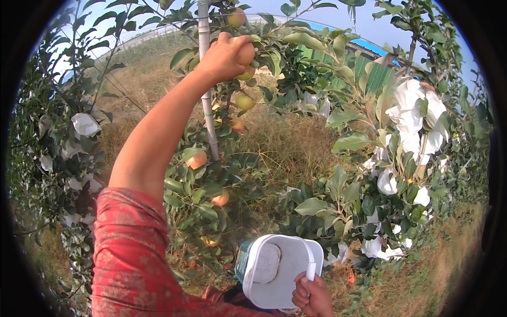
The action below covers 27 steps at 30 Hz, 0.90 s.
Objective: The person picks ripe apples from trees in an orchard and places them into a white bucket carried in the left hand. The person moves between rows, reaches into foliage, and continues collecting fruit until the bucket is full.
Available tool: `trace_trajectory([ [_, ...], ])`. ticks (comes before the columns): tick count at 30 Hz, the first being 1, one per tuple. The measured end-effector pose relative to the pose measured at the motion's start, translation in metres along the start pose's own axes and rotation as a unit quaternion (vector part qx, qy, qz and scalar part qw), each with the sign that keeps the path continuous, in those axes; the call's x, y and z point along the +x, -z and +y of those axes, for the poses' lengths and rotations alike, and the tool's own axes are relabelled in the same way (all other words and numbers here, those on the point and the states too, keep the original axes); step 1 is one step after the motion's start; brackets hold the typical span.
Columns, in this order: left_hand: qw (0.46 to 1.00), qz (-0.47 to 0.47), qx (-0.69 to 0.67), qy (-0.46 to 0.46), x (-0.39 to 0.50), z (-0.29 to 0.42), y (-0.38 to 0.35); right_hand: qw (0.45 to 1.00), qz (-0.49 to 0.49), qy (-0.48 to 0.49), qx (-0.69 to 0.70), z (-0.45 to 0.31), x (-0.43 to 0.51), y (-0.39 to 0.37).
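Reaching up beside a pale pole (pixel 204 47), my left hand (pixel 220 57) is closed around a reddish-yellow apple (pixel 246 54) among the branches. Just below that apple hang another apple (pixel 247 73) and a yellow-green one (pixel 245 101). One more apple (pixel 236 17) sits above the hand. Low in front of me, my right hand (pixel 313 295) grips the handle (pixel 311 269) of a white plastic bucket (pixel 259 241). The bucket is tilted with its mouth towards me, and its visible inside holds no fruit.
More apples (pixel 196 159) hang lower on the same tree. White bags (pixel 410 115) cover parts of the branches on the right, and others (pixel 85 125) hang on the left. Thin wires cross behind the pole. Leafy twigs (pixel 336 198) reach close to the bucket; dry grass (pixel 293 146) lies beyond.
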State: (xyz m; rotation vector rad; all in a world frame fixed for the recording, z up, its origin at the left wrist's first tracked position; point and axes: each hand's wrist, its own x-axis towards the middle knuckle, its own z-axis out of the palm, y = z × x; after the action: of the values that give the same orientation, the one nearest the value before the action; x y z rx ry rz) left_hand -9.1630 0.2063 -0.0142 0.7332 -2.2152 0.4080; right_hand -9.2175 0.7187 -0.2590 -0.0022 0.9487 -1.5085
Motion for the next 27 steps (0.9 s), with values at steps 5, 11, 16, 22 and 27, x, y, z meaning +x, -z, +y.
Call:
trace_trajectory([
  [5, 0.671, -0.037, -0.725, 0.152, -0.066, 0.016, 0.000, 1.000, -0.009, 0.006, 0.008, -0.001, 0.005, -0.001],
  [11, 0.475, -0.119, -0.853, 0.183, -0.183, 0.071, -0.013, 0.992, 0.021, 0.060, -0.109, -0.004, 0.009, -0.033],
  [16, 0.424, -0.251, -0.855, 0.162, -0.295, 0.138, 0.008, 0.912, 0.027, 0.257, -0.319, 0.007, 0.024, -0.047],
  [22, 0.758, -0.213, -0.616, 0.021, -0.349, 0.166, 0.031, 0.986, -0.041, 0.134, -0.092, 0.013, 0.029, -0.042],
  [27, 0.809, -0.167, -0.556, -0.094, -0.360, 0.164, 0.037, 0.974, 0.000, 0.105, -0.200, 0.007, 0.025, -0.053],
])
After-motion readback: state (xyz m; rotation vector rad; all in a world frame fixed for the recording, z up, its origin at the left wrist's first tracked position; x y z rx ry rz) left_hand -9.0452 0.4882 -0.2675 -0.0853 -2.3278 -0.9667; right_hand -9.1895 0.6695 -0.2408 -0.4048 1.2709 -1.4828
